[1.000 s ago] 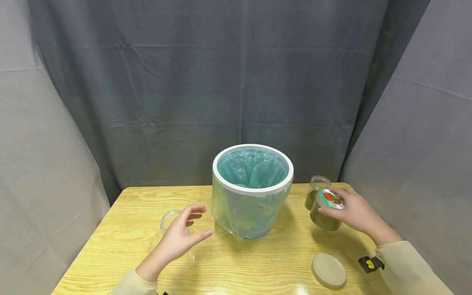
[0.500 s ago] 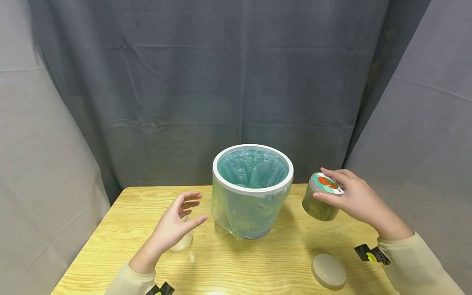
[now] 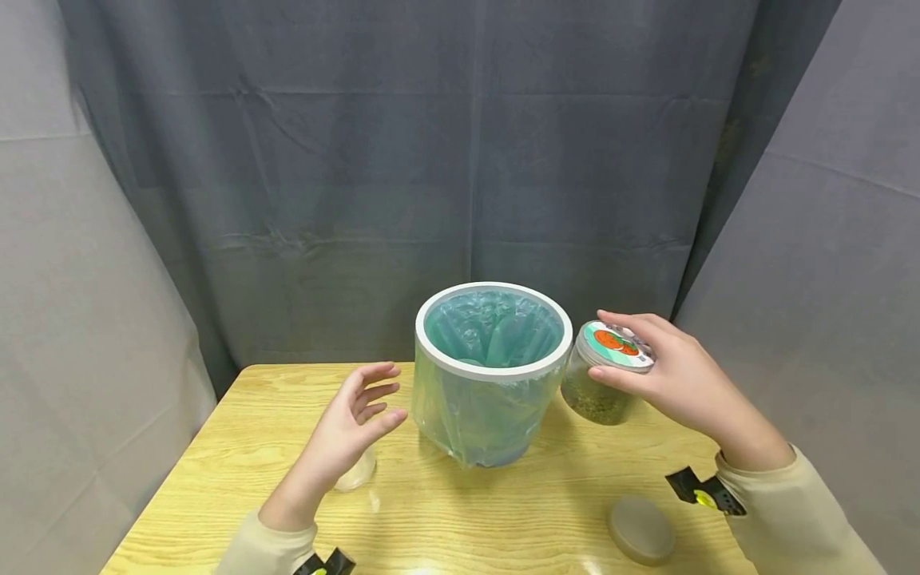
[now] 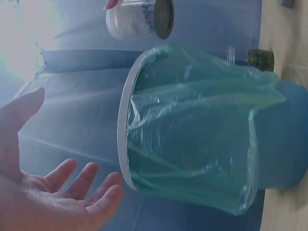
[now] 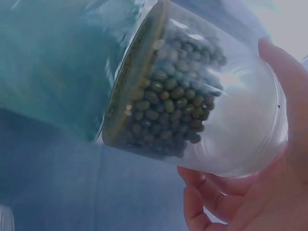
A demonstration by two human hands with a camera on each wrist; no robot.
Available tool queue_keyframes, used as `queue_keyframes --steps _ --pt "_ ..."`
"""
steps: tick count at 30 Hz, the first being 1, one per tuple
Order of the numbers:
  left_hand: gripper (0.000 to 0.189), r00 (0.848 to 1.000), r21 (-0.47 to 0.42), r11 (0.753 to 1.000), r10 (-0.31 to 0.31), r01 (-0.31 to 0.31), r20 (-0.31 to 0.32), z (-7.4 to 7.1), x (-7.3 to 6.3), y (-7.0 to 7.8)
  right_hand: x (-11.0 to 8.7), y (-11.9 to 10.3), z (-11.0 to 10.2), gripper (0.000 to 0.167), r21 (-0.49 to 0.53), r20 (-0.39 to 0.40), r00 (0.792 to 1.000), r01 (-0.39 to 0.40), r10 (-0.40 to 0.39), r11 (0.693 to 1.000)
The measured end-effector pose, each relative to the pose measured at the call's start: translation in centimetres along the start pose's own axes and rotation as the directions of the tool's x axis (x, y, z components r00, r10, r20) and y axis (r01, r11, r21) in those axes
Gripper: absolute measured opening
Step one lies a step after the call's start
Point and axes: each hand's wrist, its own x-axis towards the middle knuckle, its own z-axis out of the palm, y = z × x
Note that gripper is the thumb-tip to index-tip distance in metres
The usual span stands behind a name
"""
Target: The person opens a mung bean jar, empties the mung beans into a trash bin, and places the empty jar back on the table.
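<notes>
My right hand [image 3: 676,375] grips a clear plastic jar [image 3: 592,395] near its top, fingers on the far side and thumb on the near side. The jar's round top carries a green and white label with an orange picture. Small green beans [image 5: 168,96] fill part of it. It is held off the table, tilted, close to the right side of a bin [image 3: 496,371] with a white rim and a green liner bag. My left hand [image 3: 345,435] hovers left of the bin, fingers loosely bent, holding nothing. A clear jar [image 3: 357,469] stands behind it, mostly hidden.
A beige round lid [image 3: 641,530] lies on the wooden table [image 3: 460,519] at the front right. Another jar with green contents [image 4: 260,59] shows beyond the bin in the left wrist view. Grey curtains [image 3: 359,200] enclose the back and sides.
My right hand has lifted the jar of beans and carried it left, up to the bin's side. My left hand has risen slightly. The second bean jar is now hidden in the head view.
</notes>
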Motion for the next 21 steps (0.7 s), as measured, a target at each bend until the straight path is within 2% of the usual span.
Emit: queue_keyframes --steps 7,13,21 --pt "0.065 1.000 -0.041 0.999 -0.008 0.007 -0.029 1.5 0.2 0.7 0.1 -2.1 0.9 0.067 0.057 -0.055 0.998 0.036 -0.032 0.998" --pt "0.069 1.000 -0.108 0.994 -0.010 0.007 -0.023 2.9 0.4 1.4 0.4 -3.6 2.1 0.064 0.106 -0.059 0.996 0.065 -0.059 0.992" --pt "0.067 1.000 -0.118 0.993 -0.005 0.002 -0.030 5.2 0.5 1.9 0.6 -5.3 3.7 0.067 0.154 -0.042 0.994 0.109 -0.104 0.982"
